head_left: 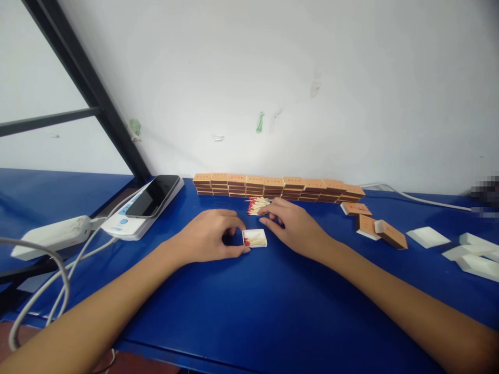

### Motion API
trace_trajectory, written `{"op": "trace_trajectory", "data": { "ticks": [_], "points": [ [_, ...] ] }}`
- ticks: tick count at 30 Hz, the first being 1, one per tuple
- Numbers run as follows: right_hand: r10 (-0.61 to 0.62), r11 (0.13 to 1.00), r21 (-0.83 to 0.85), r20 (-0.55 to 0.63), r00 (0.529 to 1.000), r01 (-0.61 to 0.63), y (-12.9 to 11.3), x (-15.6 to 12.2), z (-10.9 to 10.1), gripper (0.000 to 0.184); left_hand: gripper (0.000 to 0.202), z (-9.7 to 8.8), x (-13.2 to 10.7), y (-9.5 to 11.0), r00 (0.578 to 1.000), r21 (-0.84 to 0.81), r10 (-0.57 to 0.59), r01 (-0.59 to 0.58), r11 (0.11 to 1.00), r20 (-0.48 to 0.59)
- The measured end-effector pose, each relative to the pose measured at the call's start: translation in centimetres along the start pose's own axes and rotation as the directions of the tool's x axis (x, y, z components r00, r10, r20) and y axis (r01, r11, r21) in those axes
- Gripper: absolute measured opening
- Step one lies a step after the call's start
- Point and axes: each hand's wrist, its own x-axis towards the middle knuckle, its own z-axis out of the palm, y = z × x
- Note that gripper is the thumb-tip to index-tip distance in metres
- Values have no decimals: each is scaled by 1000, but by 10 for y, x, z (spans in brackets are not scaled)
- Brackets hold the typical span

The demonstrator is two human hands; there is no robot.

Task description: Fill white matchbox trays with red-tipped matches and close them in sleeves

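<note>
Matchbox tray: the white tray [250,232] lay on the bench [273,311] at the centre of the frame, with a few red-tipped matches [255,241] along its lower side, heads to the left.
Left hand: the left hand [208,236] stood at the tray's left end, thumb and fingers bracketing it; whether the grip pressed on the tray could not be told.
Right hand: the right hand [294,226] was at the match pile's right end, thumb parted from forefinger; whether a match was in the grip could not be told.
Match pile: the heap [255,206] lay just above the tray, most heads to the left.
Handling: in this inspector's judgement, a small pinch by the plain ends, laid flat with heads left, suited the work; the tray, appearing light, needed only gentle steadying.
Stacked matchboxes: a row [276,186] ran behind the pile, near the wall.
Right of frame: orange covers [392,235] and further white trays [428,237] lay scattered.
Left of frame: a phone [154,196] rested well apart.
</note>
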Motion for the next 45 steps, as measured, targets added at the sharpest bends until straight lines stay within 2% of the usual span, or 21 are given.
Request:
{"op": "trace_trajectory", "data": {
  "ticks": [5,12,20,30,37,40,43,45],
  "points": [
    [-4,1000,-20,3,1000,4,11,4,6,10,31,1,0,-1,1000,-1,9,-9,1000,-13],
    [53,998,-46,61,997,-50,6,4,3,11,30,1,0,0,1000,-13,8,-8,1000,-12],
    [25,999,-41,81,996,-22,3,-4,-4,11,31,0,-1,0,1000,-7,6,-6,1000,-8],
    [51,998,-22,48,998,-50,7,-2,-1,4,31,-1,0,1,1000,-15,-12,12,1000,3],
    [54,998,-23,86,995,-53,9,-1,-2,13,31,0,0,0,1000,-11,-5,5,1000,0],
    [43,999,5,93,995,-43,4,-4,-6,13,32,0,0,0,1000,-9,-10,10,1000,2],
    [4,998,66,72,997,-9,-12,-10,-12,13,32,0,0,-1,1000,-7,-1,1,1000,0],
    [-17,996,92,105,994,7,-23,-14,-14,12,32,1,0,-1,1000,-9,4,-4,1000,5]
  ]
}}
